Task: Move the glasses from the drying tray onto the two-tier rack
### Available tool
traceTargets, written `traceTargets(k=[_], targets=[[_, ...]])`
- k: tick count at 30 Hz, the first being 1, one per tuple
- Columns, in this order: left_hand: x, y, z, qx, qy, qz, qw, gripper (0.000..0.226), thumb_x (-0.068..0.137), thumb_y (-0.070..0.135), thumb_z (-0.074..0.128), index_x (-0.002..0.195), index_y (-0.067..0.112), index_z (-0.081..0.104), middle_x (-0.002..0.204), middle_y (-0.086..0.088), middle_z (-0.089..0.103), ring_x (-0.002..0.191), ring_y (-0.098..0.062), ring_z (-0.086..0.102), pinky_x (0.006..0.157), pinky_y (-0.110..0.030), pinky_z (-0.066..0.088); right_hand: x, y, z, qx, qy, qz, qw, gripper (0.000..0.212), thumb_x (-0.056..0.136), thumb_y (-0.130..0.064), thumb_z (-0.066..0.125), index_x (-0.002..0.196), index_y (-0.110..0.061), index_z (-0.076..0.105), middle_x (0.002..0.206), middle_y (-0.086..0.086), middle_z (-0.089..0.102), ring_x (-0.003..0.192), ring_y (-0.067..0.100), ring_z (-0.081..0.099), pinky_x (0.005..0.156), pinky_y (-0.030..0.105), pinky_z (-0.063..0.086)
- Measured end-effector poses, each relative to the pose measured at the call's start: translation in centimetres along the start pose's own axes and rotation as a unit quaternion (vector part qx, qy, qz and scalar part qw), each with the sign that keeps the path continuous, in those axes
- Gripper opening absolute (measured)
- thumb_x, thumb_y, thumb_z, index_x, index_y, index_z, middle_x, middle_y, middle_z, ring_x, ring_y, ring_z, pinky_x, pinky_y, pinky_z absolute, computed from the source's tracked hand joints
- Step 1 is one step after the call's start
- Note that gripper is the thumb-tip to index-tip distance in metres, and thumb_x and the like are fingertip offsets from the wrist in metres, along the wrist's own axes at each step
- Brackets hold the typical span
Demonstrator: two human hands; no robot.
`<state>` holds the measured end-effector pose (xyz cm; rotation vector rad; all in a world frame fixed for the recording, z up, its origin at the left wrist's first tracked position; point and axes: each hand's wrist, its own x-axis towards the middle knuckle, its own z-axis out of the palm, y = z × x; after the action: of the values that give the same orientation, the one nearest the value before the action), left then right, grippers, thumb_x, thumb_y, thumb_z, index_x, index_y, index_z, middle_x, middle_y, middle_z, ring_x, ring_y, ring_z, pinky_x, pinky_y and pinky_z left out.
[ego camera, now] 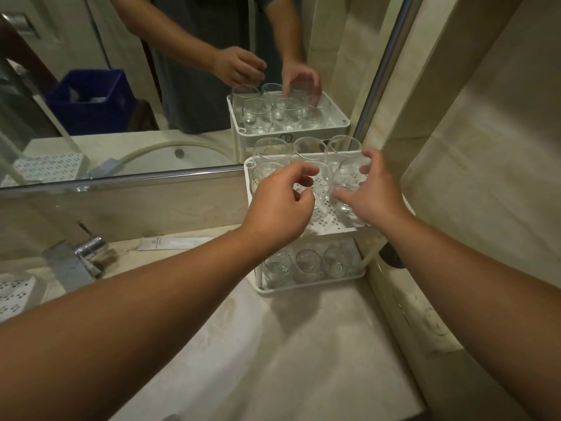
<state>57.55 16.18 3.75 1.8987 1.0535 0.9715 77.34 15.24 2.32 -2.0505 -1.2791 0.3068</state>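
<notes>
The white two-tier rack point(326, 227) stands against the mirror at the right end of the counter. Several clear glasses stand on its top tier point(308, 148) and several more on its bottom tier point(306, 265). My right hand point(373, 192) curls its thumb and fingers round a glass point(349, 185) at the front right of the top tier. My left hand point(282, 205) hovers over the front left of that tier with loosely curled fingers that hold nothing. A corner of the white perforated drying tray point(15, 294) shows at the far left, with no glass on the visible part.
A chrome faucet point(76, 259) stands left of the rack, with the sink basin point(212, 344) below my arms. A white sachet point(173, 243) lies by the mirror's foot. The mirror point(121, 86) backs the counter, a tiled wall point(485, 147) closes the right side, and a dark object point(391, 256) lies beside the rack.
</notes>
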Motion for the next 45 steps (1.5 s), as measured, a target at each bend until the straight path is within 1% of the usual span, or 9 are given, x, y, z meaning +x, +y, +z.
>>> traceTargets(k=[6, 12, 19, 26, 33, 35, 37, 39, 45], targets=[[-1.1, 1.0, 0.8, -0.009, -0.018, 0.014, 1.000, 0.036, 0.092, 0.014, 0.057, 0.123, 0.033, 0.062, 0.105, 0.016, 0.064, 0.068, 0.003, 0.059, 0.061, -0.008, 0.046, -2.5, 0.1, -1.7, 0.060, 0.075, 0.003, 0.995, 0.094, 0.066, -0.039, 0.086, 0.142, -0.034, 0.030, 0.127, -0.004, 0.054, 0.107, 0.016, 0.058, 0.084, 0.031, 0.049], [-3.1, 1.4, 2.4, -0.029, -0.038, 0.012, 0.999, 0.037, 0.092, 0.014, 0.056, 0.123, 0.033, 0.062, 0.104, 0.017, 0.065, 0.070, 0.002, 0.061, 0.061, -0.012, 0.050, -7.0, 0.6, -3.9, 0.115, 0.128, 0.010, 0.985, 0.097, 0.060, -0.048, 0.085, 0.141, -0.035, 0.033, 0.117, -0.015, 0.053, 0.095, -0.001, 0.058, 0.080, 0.026, 0.052], [-7.0, 0.4, 5.2, -0.066, -0.091, -0.011, 0.994, 0.052, 0.090, 0.011, 0.054, 0.137, 0.034, 0.054, 0.106, 0.016, 0.064, 0.061, -0.012, 0.062, 0.056, -0.019, 0.051, -12.8, 2.1, -3.1, 0.135, 0.152, 0.006, 0.979, 0.092, 0.060, -0.046, 0.085, 0.138, -0.032, 0.038, 0.119, -0.013, 0.055, 0.095, 0.002, 0.062, 0.078, 0.017, 0.051], [-9.9, -1.9, 6.9, -0.017, -0.159, -0.014, 0.987, 0.059, 0.091, 0.012, 0.055, 0.145, 0.033, 0.047, 0.114, 0.007, 0.063, 0.054, -0.001, 0.055, 0.059, -0.014, 0.045, -17.3, 5.3, 0.0, 0.138, 0.141, 0.047, 0.979, 0.090, 0.063, -0.038, 0.087, 0.139, -0.025, 0.041, 0.129, -0.005, 0.057, 0.101, 0.003, 0.061, 0.089, 0.027, 0.052], [-12.4, -5.9, 9.2, 0.055, -0.205, -0.042, 0.976, 0.055, 0.095, 0.027, 0.055, 0.148, 0.036, 0.043, 0.137, 0.003, 0.061, 0.055, 0.005, 0.057, 0.078, -0.029, 0.054, -18.9, 9.1, 4.6, 0.142, 0.111, 0.112, 0.977, 0.082, 0.064, -0.035, 0.087, 0.131, -0.024, 0.040, 0.132, 0.000, 0.046, 0.108, 0.011, 0.057, 0.088, 0.037, 0.055], [-12.5, -6.7, 9.9, 0.067, -0.211, -0.043, 0.974, 0.056, 0.096, 0.029, 0.054, 0.149, 0.036, 0.041, 0.143, 0.005, 0.056, 0.066, 0.009, 0.061, 0.084, -0.027, 0.052, -18.6, 10.0, 5.6, 0.150, 0.103, 0.121, 0.976, 0.081, 0.064, -0.035, 0.086, 0.130, -0.027, 0.039, 0.131, 0.001, 0.042, 0.112, 0.013, 0.054, 0.090, 0.035, 0.054], [-12.6, -7.4, 10.4, 0.096, -0.217, -0.029, 0.971, 0.055, 0.098, 0.031, 0.053, 0.151, 0.031, 0.039, 0.149, 0.005, 0.051, 0.103, -0.001, 0.065, 0.100, -0.025, 0.044, -18.1, 10.8, 6.5, 0.150, 0.099, 0.131, 0.975, 0.080, 0.064, -0.037, 0.084, 0.128, -0.031, 0.037, 0.127, 0.001, 0.047, 0.112, 0.014, 0.054, 0.089, 0.031, 0.052], [-12.2, -8.2, 10.8, 0.136, -0.218, 0.000, 0.966, 0.054, 0.100, 0.033, 0.051, 0.152, 0.025, 0.039, 0.152, 0.002, 0.047, 0.134, -0.014, 0.048, 0.107, -0.020, 0.029, -17.4, 11.3, 7.2, 0.160, 0.099, 0.137, 0.973, 0.078, 0.064, -0.038, 0.083, 0.128, -0.033, 0.037, 0.122, 0.001, 0.054, 0.111, 0.014, 0.056, 0.088, 0.028, 0.051], [-10.4, -9.8, 10.7, 0.212, -0.228, -0.004, 0.950, 0.061, 0.095, 0.024, 0.055, 0.153, 0.018, 0.037, 0.153, -0.011, 0.044, 0.143, -0.028, 0.035, 0.116, -0.035, 0.026, -14.1, 12.0, 8.8, 0.160, 0.090, 0.104, 0.977, 0.079, 0.065, -0.037, 0.086, 0.129, -0.029, 0.040, 0.124, 0.001, 0.055, 0.110, 0.014, 0.057, 0.091, 0.031, 0.052]])
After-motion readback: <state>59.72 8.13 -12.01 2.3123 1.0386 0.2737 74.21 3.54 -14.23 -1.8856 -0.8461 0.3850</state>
